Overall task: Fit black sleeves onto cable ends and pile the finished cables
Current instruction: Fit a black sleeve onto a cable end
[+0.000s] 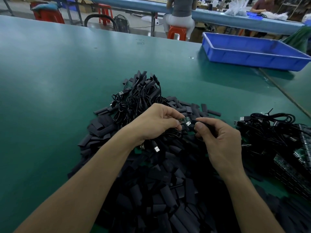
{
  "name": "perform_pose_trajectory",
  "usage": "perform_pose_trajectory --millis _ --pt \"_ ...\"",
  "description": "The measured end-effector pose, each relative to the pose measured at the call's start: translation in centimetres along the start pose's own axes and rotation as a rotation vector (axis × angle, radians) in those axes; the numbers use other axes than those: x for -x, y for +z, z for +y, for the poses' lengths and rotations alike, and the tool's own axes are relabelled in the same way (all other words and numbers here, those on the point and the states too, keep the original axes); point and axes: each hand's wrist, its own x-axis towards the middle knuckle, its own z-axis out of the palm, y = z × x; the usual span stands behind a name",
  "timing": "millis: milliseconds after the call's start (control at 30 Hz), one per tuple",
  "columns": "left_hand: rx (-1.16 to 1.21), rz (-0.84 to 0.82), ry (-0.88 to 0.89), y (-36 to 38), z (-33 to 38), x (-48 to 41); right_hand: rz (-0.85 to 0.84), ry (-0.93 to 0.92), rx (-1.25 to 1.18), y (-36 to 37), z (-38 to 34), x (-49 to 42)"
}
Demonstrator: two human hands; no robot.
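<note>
Over a green table (50,81), the left hand (156,121) pinches a cable's small circuit-board end (184,121) between curled fingers and thumb. The right hand (222,140) pinches a black sleeve (194,122), its mouth just beside the board. Loose sleeves (159,190) are heaped beneath both hands, and sleeved cables (143,96) are piled just beyond.

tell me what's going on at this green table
A person is fitting sleeves on cable ends. The left hand pinches a cable's small circuit board end, and the right hand holds a black sleeve right at its tip, not yet slid on. Loose sleeves are heaped under the hands; a pile of sleeved cables lies just beyond.
</note>
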Motion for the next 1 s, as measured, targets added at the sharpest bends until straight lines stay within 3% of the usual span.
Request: perform_pose_trajectory --millis 333,800,1000 --pt "0.031 -0.010 -0.022 -0.02 0.03 0.02 -0.016 -0.012 0.046 0.01 -0.01 -0.01" --pt "-0.005 -0.188 0.026 -0.86 -0.63 0.13 -0.270 0.004 -0.040 -0.30 0.18 -0.01" --pt "-0.072 -0.092 0.080 -0.60 -0.68 -0.02 -0.172 -0.035 -0.041 -0.09 -0.15 0.02"
